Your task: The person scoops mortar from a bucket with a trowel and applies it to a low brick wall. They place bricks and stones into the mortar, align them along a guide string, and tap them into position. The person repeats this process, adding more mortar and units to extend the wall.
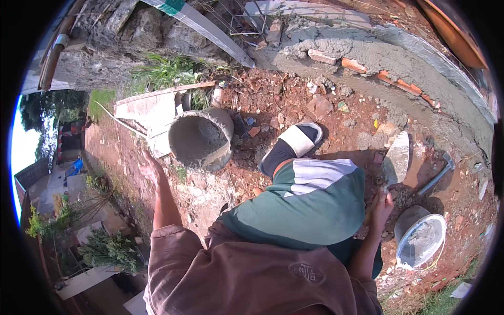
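Observation:
My right hand (382, 206) is closed on the handle of a trowel. The trowel's broad blade (397, 159), smeared with grey mortar, points away from me over the rubble. Close to that hand stands a mortar-crusted bucket (401, 220), its white rim tilted toward the right and grey mortar inside. A hammer (437, 174) lies on the soil past the blade. On the other side, my left hand (151, 169) reaches out with its fingers apart and holds nothing. A hollow concrete cylinder (226, 123) lies on its side near the left hand.
A low curved wall (446, 79) coated in wet mortar, with several red bricks (399, 83) showing, runs along the far right. Broken stone and brick cover the red soil. A pale board (157, 113) rests behind the cylinder; a long grey beam (212, 32) leans at the top.

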The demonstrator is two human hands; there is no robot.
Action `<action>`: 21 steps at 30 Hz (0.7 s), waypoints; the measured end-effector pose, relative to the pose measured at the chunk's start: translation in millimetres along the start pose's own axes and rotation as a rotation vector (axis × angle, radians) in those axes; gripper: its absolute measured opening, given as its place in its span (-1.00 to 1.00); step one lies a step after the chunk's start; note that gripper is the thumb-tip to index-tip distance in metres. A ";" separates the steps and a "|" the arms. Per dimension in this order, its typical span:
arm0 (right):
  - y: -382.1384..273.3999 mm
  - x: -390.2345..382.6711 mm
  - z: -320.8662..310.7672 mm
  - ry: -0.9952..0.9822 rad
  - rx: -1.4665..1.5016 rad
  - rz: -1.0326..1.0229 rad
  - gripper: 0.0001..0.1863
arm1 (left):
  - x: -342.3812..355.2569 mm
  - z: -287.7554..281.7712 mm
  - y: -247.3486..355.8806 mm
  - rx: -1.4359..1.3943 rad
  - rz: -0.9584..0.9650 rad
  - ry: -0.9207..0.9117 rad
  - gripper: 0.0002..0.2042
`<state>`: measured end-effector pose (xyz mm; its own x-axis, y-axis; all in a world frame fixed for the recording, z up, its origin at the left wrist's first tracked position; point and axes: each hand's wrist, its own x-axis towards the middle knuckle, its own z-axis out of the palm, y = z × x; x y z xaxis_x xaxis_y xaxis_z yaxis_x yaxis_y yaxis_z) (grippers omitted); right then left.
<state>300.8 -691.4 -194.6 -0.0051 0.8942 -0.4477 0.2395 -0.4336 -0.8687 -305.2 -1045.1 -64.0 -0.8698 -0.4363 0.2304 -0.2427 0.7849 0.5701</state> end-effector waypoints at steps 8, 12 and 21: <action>0.2 -4.6 3.3 -0.129 -0.089 0.052 -0.78 | -33.7 18.8 -169.6 -0.406 -0.578 -0.669 -0.02; -16.9 6.2 1.4 -0.080 -0.155 0.014 -0.77 | -98.2 69.7 -120.5 -0.468 -0.474 -0.727 0.00; -11.8 -12.6 -7.8 -0.146 0.029 -0.128 -0.73 | -147.6 -21.0 139.8 -0.427 0.065 -0.553 -0.32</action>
<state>305.6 -696.6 -177.0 -0.1754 0.9172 -0.3578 0.1997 -0.3227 -0.9252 -201.8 -880.2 -1.8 -0.9953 -0.0178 -0.0957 -0.0914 0.5108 0.8549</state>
